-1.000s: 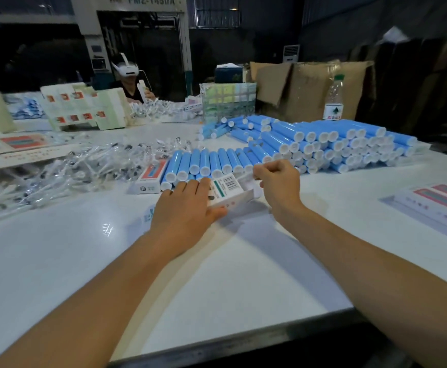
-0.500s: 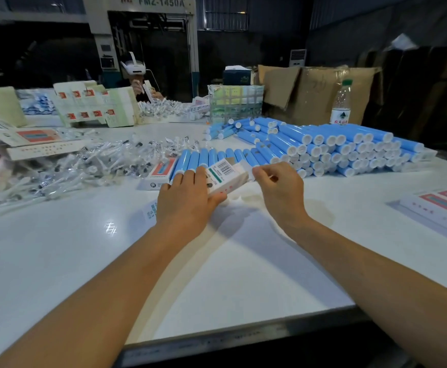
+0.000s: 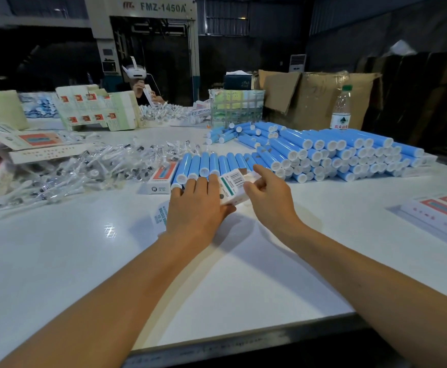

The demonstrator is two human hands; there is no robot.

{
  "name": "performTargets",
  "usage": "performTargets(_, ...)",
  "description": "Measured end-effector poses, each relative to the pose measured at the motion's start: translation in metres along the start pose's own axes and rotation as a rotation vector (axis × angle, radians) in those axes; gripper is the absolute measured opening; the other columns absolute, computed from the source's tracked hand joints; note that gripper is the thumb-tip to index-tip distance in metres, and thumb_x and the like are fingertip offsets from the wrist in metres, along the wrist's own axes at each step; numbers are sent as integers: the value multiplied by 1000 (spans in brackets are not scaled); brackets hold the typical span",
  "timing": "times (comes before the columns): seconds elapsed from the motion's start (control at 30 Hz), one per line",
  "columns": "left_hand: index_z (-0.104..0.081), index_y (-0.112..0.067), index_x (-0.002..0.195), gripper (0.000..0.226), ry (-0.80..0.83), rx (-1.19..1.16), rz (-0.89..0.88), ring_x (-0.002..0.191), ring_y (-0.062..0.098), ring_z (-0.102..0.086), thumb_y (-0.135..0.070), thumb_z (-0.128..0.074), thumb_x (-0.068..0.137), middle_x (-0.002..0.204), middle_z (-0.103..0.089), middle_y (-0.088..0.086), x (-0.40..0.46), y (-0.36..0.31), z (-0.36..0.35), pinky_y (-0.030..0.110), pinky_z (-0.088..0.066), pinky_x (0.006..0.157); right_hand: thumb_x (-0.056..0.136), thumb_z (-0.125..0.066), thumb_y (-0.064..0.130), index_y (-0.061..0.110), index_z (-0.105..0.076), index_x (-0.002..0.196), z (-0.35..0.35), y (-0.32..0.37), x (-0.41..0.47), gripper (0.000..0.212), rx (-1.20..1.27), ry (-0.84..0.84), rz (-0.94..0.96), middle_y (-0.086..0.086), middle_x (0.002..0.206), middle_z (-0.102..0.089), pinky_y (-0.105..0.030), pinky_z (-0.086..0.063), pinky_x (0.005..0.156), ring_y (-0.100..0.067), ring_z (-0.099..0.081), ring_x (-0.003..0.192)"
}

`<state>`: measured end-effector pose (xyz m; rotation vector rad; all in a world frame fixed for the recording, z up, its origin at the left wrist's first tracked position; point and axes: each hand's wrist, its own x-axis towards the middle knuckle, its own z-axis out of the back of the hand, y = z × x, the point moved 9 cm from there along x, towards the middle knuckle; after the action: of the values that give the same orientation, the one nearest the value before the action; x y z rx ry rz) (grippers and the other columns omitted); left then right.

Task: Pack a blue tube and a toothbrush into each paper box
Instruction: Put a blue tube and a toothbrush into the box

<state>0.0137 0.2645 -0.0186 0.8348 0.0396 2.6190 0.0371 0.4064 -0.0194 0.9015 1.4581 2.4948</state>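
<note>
Many clear crinkled plastic sleeves holding white toothbrushes [image 3: 89, 168] lie in a loose heap at the left of the frame on the glossy white table [image 3: 58, 261], too many and too tangled to count. Right of the heap a small closed white cardboard box with a red and teal panel [image 3: 161, 177] lies flat, its writing too small to read. Beside it about nine smooth blue cylindrical tubes with white end caps [image 3: 211, 166] lie side by side in a row. The left hand [image 3: 195, 208] rests just in front of that row, its fingers curled over the near side of a white paper box with a barcode and a green stripe [image 3: 234, 185], with the thumb under the box's near end. The right hand [image 3: 270, 197] holds the same box from the right, fingers bent round its far end; the box is tilted, lifted off the table at frame centre. Further right, a large stack of the same blue tubes [image 3: 349, 155] is piled several layers high, uncountable. Behind it stands one clear plastic water bottle with a green cap [image 3: 341, 108]. At upper centre a machine reads "FMZ-1450A" [image 3: 161, 7]
</note>
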Motion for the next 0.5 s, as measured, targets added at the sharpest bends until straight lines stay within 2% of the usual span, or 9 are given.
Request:
performTargets(0.1,-20,-12,143,76,1,54,-33,122,26,-42,-65,-33,91,135,-44,7,-3,-3,-2,38,-36,93,95,-47,20,20,-48,137,-7,-3,1,43,-146,77,-21,6,73,-55,-28,-43,61,-7,-51,67)
performTargets(0.2,-20,-12,143,76,16,54,-31,121,26,-42,-65,-32,91,135,-44,7,-2,-4,-4,39,-35,93,96,-46,21,22,-60,117,-6,-2,-1,26,-121,66,-17,1,97,-66,-29,-50,60,-9,-58,78)
performTargets(0.27,-20,-12,143,76,15,52,-24,121,26,-42,-65,-33,90,135,-44,7,-2,-5,-5,39,-35,93,96,-46,21,23,-62,107,-5,-2,-1,19,-125,39,1,0,104,-65,-26,-51,63,-11,-58,83)
performTargets(0.4,-21,-10,143,75,12,57,-22,120,25,-42,-64,-33,92,135,-45,7,-5,-5,-6,39,-35,92,97,-44,19,20,-63,115,-14,-5,0,26,-162,87,7,-3,112,-61,-26,-47,72,-14,-55,94)
performTargets(0.5,-22,-11,142,73,15,48,-18,121,25,-42,-63,-33,92,134,-45,6,-4,-4,-6,38,-35,92,97,-47,22,21,-62,121,-15,-6,0,28,-176,126,20,-3,116,-59,-24,-45,71,-15,-54,96)
